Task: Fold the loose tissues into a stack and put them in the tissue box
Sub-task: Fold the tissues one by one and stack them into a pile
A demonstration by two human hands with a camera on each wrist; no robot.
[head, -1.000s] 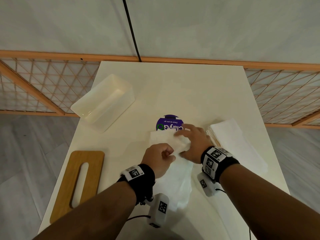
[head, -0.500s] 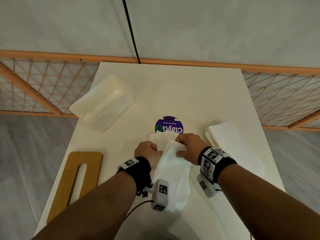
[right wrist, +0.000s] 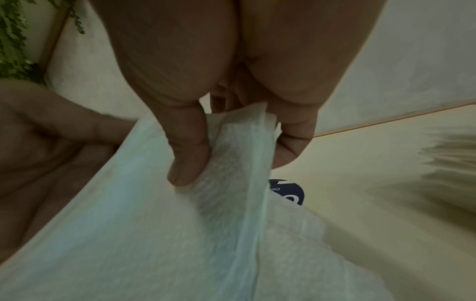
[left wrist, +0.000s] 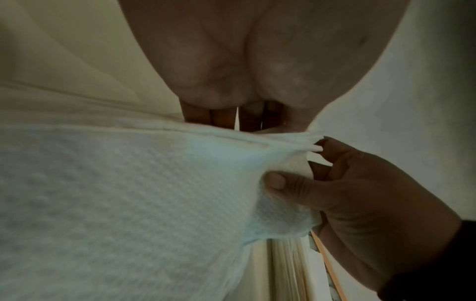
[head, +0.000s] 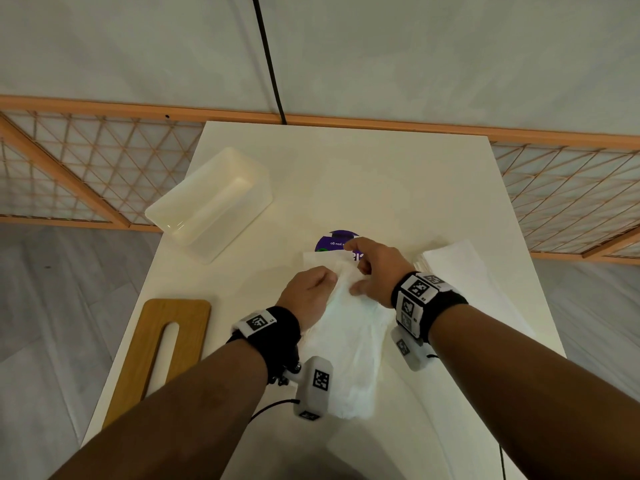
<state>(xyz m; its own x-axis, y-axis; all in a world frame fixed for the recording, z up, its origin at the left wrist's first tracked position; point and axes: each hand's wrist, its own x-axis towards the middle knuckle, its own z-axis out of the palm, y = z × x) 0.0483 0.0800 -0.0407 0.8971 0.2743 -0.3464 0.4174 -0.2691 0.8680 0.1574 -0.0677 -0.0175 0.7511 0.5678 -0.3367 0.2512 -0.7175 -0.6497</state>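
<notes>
A white loose tissue [head: 349,337] hangs between both hands above the table's near middle. My left hand [head: 311,292] grips its upper left edge with curled fingers. My right hand [head: 374,268] pinches the upper right edge; the right wrist view shows its thumb [right wrist: 188,154] pressed on the tissue [right wrist: 144,234]. In the left wrist view the tissue [left wrist: 115,203] fills the frame, with the right hand [left wrist: 347,191] pinching it. A stack of folded tissues [head: 464,271] lies to the right. The empty white tissue box [head: 211,206] stands at the far left.
A wooden lid with a slot [head: 162,348] lies at the near left of the white table [head: 363,174]. A round purple sticker [head: 332,240] shows just beyond the hands. A wooden lattice rail [head: 86,174] runs behind the table.
Both hands closed on the tissue's top edge and lifted it; the right hand has since shifted a little farther away, over the purple sticker.
</notes>
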